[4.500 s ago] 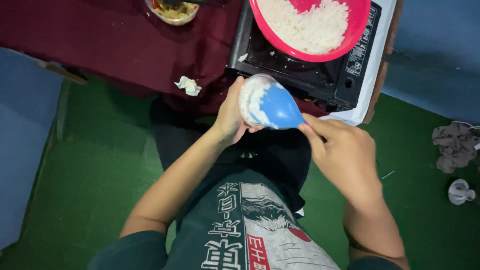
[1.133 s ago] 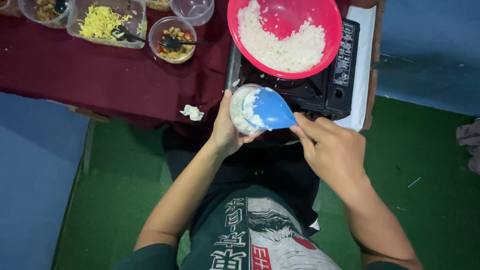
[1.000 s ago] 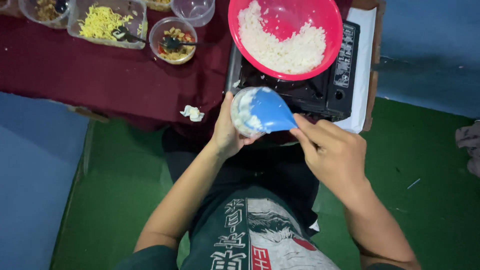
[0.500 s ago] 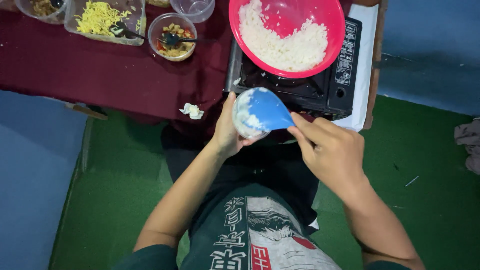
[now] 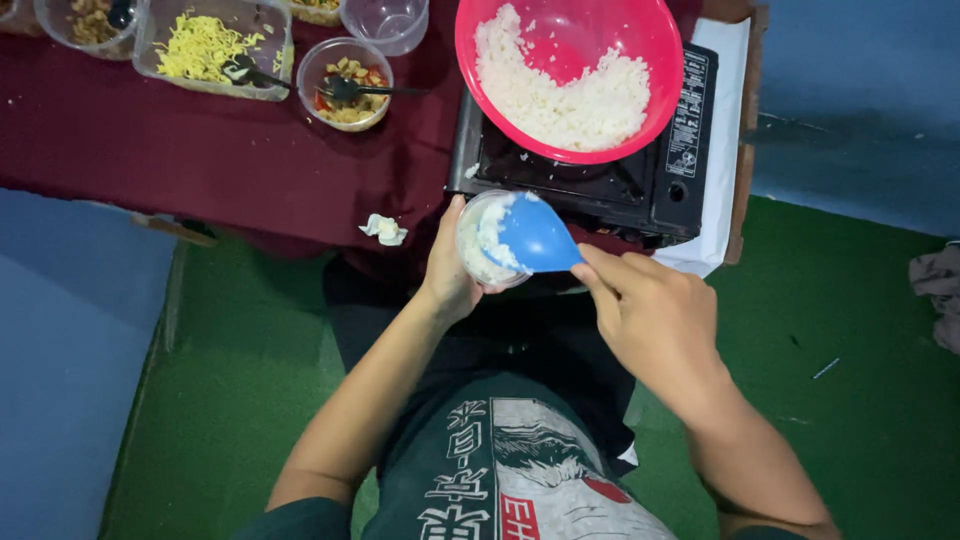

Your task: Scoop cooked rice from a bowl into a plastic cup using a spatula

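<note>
Blue plastic rice paddle (image 5: pixel 535 235) lies blade-down over the mouth of a small clear cup (image 5: pixel 483 243) partly filled with white rice. Its long axis runs from the cup toward the right hand (image 5: pixel 655 325), whose fingers pinch the handle end. Left hand (image 5: pixel 450 275) wraps the cup from the near side, at the worktop edge. Both hands sit just below the black portable stove (image 5: pixel 640 175); the red bowl (image 5: pixel 640 40) of rice stands on it, beyond the cup
</note>
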